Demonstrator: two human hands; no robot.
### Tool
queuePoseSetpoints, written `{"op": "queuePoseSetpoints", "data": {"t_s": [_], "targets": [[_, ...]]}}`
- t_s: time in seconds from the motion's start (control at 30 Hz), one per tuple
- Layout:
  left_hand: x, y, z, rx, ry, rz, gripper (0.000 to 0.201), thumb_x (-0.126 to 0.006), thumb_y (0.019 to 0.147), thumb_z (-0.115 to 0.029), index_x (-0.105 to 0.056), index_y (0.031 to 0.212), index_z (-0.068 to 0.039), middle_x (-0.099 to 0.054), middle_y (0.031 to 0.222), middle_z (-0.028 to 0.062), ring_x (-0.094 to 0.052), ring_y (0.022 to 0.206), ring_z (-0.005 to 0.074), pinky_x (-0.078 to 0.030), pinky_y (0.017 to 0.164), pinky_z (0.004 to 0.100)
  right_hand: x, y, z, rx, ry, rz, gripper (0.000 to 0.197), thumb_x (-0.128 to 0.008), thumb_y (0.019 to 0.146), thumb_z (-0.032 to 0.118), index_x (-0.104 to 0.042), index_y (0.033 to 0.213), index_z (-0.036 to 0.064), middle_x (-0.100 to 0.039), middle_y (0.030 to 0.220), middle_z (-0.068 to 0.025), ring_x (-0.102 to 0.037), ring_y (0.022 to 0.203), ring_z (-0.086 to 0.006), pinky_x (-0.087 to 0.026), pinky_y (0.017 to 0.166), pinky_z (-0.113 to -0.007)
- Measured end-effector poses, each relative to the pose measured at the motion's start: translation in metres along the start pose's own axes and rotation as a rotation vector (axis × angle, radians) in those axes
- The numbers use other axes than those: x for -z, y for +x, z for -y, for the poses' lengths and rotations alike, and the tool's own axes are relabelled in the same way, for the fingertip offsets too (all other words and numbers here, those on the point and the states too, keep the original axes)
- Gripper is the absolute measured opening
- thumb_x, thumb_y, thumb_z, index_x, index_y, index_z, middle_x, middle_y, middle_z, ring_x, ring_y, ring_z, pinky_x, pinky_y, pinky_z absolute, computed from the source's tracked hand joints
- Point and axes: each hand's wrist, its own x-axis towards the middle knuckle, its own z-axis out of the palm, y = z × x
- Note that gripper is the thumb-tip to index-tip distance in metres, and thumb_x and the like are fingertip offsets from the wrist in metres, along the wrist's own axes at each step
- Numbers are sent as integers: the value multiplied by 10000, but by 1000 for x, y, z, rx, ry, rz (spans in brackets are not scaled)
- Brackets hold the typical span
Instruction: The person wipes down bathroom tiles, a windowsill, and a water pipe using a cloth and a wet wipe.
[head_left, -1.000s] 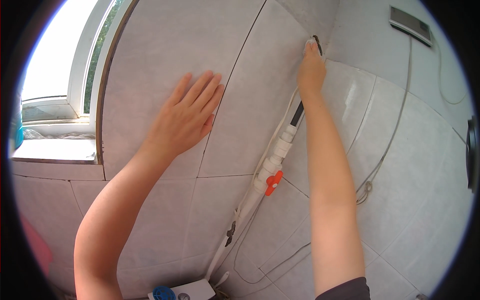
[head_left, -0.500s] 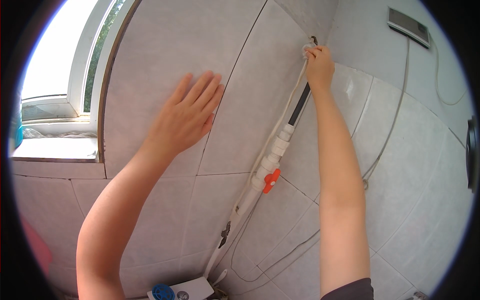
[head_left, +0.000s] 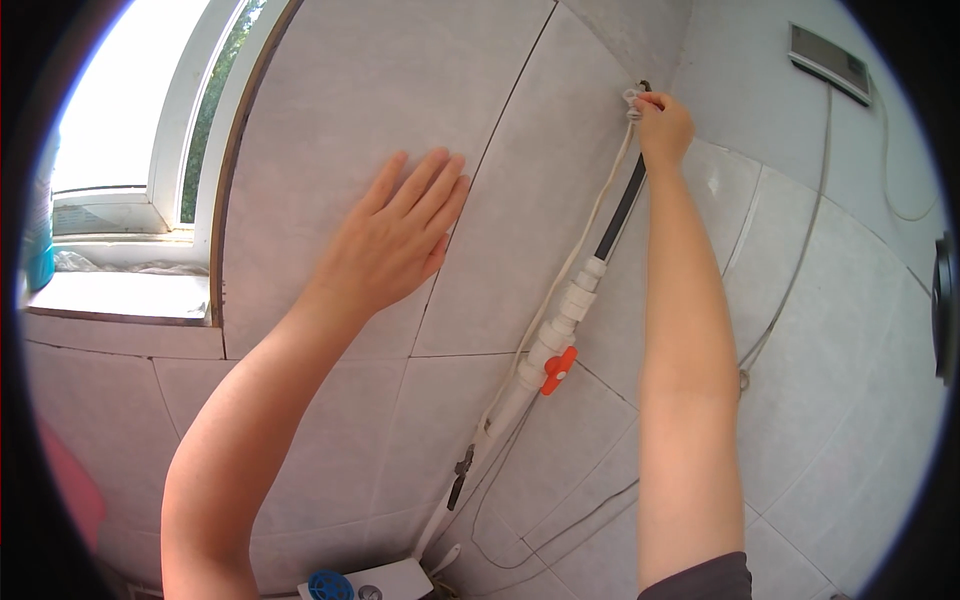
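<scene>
My left hand [head_left: 395,240] lies against the grey wall tiles [head_left: 360,80], palm to the wall and fingers stretched out. High in the corner, my right hand [head_left: 668,130] pinches at the looped, bunched upper end of a white cord [head_left: 603,203]; the fingertips partly hide the exact hold. Beside the cord runs a black pipe [head_left: 622,215], its top partly behind that hand. Lower down, the black pipe enters white pipe fittings [head_left: 578,297]. A valve with a red handle [head_left: 560,371] sits on the white pipe [head_left: 507,408].
A window [head_left: 125,215] with a sill [head_left: 120,297] is at the left, a blue bottle [head_left: 40,240] at its edge. Below stands a white appliance [head_left: 395,580] with a blue round part [head_left: 330,586]. Grey cables [head_left: 795,270] hang from a flat box [head_left: 830,62] at the upper right.
The whole view has shifted slightly, so things sit a little further right and lower. My left hand stays flat on the tiles, and my right hand stays at the cord's top, its white loop now showing more.
</scene>
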Motion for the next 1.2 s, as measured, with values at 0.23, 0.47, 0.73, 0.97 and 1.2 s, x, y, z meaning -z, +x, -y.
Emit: {"op": "queuePoseSetpoints", "data": {"t_s": [0.23,0.47,0.73,0.97,1.2], "targets": [[-4,-1,0,5,9,-16,460,-554,852,-168,-513,1293,-44,-450,1414,76,-383,1343,218,-291,1125,439,9,-3,-8,34,-97,130,135,-725,769,158,-732,843,44,-702,758,-92,-638,680,-183,-478,661,-301],[-1,0,0,-14,56,-35,408,-547,866,-194,-549,1245,-40,-499,1358,69,-407,1316,199,-308,1110,414,18,-42,3,-48,-21,145,102,-699,748,125,-722,812,50,-700,789,-120,-658,732,-261,-492,718,-353],[-2,-1,0,0,15,-11,474,-559,848,-172,-512,1302,-46,-459,1406,76,-384,1342,223,-296,1121,443,18,-77,10,-72,-93,172,89,-690,775,107,-710,813,29,-696,775,-127,-659,710,-245,-495,691,-338],[0,2,0,-5,19,-2,465,-557,854,-175,-515,1300,-48,-463,1403,77,-385,1341,225,-299,1116,447,11,-53,7,66,-95,23,82,-638,777,89,-688,738,38,-675,756,-142,-635,756,-339,-479,708,-434],[0,0,-1,0,20,4,446,-551,864,-178,-516,1290,-48,-469,1396,76,-393,1335,224,-305,1111,447,3,-2,9,-81,-148,56,91,-700,727,154,-709,718,64,-684,733,-107,-649,736,-287,-487,701,-385]]}}
